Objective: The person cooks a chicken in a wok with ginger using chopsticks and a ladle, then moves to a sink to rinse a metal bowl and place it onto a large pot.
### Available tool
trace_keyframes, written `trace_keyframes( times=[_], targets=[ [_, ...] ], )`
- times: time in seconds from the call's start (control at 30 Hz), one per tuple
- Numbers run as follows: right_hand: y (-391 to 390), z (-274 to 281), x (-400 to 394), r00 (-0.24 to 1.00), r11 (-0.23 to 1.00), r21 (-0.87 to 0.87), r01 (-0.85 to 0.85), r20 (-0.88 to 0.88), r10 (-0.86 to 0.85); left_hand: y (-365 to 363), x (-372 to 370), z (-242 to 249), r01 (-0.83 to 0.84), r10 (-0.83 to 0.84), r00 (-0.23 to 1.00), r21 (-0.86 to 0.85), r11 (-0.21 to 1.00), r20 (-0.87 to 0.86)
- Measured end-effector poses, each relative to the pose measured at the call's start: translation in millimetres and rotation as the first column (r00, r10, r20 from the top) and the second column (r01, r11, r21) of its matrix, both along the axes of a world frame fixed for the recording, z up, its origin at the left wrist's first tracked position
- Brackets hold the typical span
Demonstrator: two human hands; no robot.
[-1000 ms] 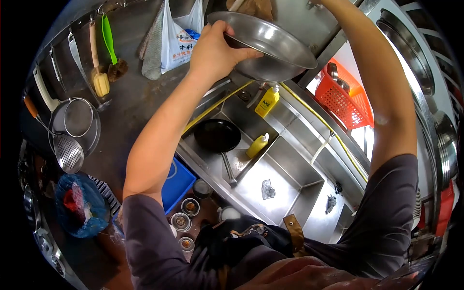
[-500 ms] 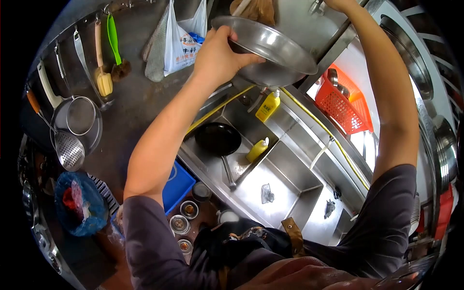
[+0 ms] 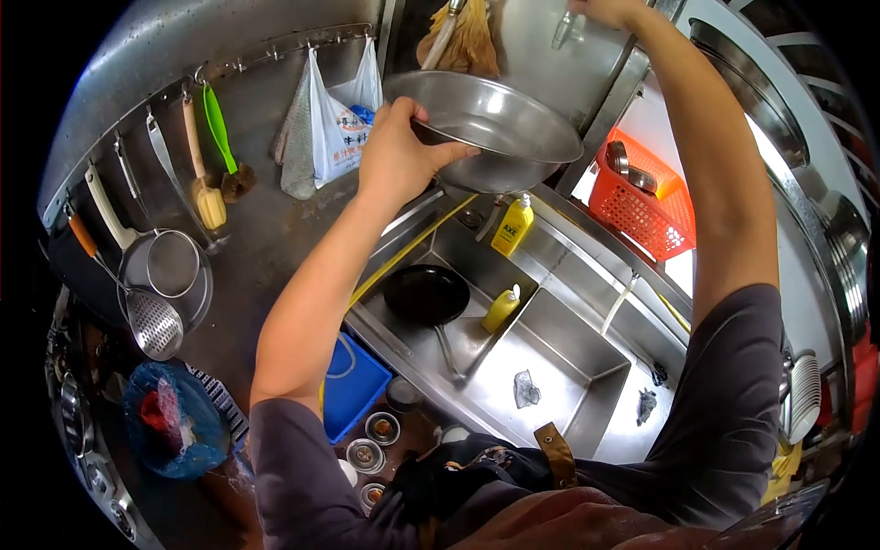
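My left hand (image 3: pixel 403 151) grips the near-left rim of a wide steel bowl (image 3: pixel 495 115), thumb over the edge, held up above the back of the sink. The bowl's inside shows no contents that I can make out. My right hand (image 3: pixel 610 11) is raised at the top edge of the view, its fingers curled at a small metal-and-clear object (image 3: pixel 564 29) in front of the pale wall. Below the bowl stands a yellow AXE bottle (image 3: pixel 512 226). A black frying pan (image 3: pixel 426 294) and another yellow bottle (image 3: pixel 500 310) sit in the left part of the sink.
The steel sink (image 3: pixel 568 344) has several compartments. Behind it stands a red basket (image 3: pixel 642 206) holding metal items. Strainers (image 3: pixel 155 325) and brushes hang on the left wall beside a white bag (image 3: pixel 341 133). A blue tray (image 3: pixel 356 385) and a bagged bin (image 3: pixel 174 422) are lower left.
The view has shifted upward, so most things appear lower. My left hand still holds the bowl, now more level. The object at my right hand shows more fully.
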State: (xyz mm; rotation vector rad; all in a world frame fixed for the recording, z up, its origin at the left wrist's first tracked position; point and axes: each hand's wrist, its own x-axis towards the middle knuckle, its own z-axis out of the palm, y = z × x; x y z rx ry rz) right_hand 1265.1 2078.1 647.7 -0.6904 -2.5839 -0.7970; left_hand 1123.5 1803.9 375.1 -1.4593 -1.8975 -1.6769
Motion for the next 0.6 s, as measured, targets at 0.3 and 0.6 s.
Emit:
trace_keyframes(
  times=[0.3, 0.6],
  targets=[
    [12, -4, -4, 0.997, 0.993, -0.112, 0.030, 0.069, -0.023, -2, 2, 2, -0.007, 0.007, 1.000, -0.003, 1.000, -0.006],
    [15, -1, -7, 0.982, 0.996, 0.052, 0.067, 0.174, -0.075, 5, -3, -2, 0.012, -0.012, 1.000, 0.002, 1.000, -0.010]
  ],
)
